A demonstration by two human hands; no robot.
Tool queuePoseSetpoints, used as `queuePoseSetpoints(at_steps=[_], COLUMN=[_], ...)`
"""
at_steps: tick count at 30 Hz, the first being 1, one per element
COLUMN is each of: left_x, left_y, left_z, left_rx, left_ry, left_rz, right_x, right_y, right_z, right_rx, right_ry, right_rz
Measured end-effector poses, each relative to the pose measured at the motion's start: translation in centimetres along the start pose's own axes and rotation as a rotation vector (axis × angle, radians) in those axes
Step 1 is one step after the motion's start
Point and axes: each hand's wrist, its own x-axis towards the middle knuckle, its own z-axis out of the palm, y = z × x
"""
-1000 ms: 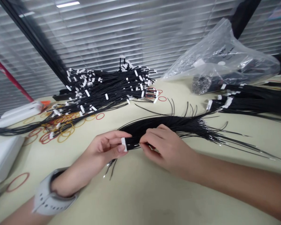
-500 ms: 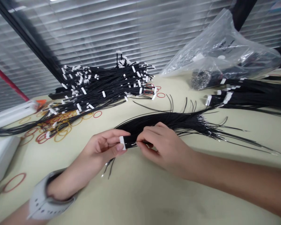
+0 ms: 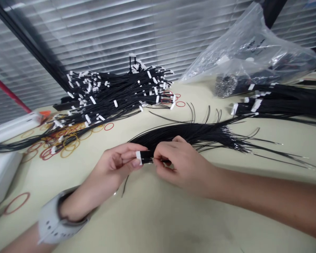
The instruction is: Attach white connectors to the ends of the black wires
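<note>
A small white connector (image 3: 139, 157) with black wires running to the right is pinched between the thumb and fingers of my left hand (image 3: 116, 165). Just right of it, my right hand (image 3: 183, 165) closes its thumb and forefinger on a thin black wire beside the connector; the fingertips partly hide the wire's end. Behind both hands lies a long loose bundle of black wires (image 3: 210, 135), its bare silvery ends fanned out to the right. A grey band circles my left wrist.
A pile of black cables with white connectors (image 3: 116, 88) lies at the back left, near red and yellow rubber bands (image 3: 71, 140). Further cables (image 3: 289, 102) and a clear plastic bag (image 3: 252, 59) are at the right. White objects stand at the left edge.
My left hand and the connector have shifted slightly right and up. My right hand stays close to the connector with its fingers still pinched.
</note>
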Motion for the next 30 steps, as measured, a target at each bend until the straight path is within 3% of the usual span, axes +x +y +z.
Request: queuePoseSetpoints(at_steps=[8, 20, 30], left_x=[-0.05, -0.23, -0.05], left_y=[0.09, 0.14, 0.19], left_z=[-0.18, -0.12, 0.02], left_rx=[-0.020, 0.002, -0.157], left_ry=[-0.015, -0.078, -0.016], left_rz=[-0.018, -0.030, -0.014], right_x=[0.02, -0.29, -0.06], right_y=[0.25, 0.17, 0.60], right_z=[0.01, 0.24, 0.50], right_rx=[0.070, -0.004, 0.073], right_ry=[0.012, 0.037, 0.053], right_rz=[-0.023, -0.065, -0.068])
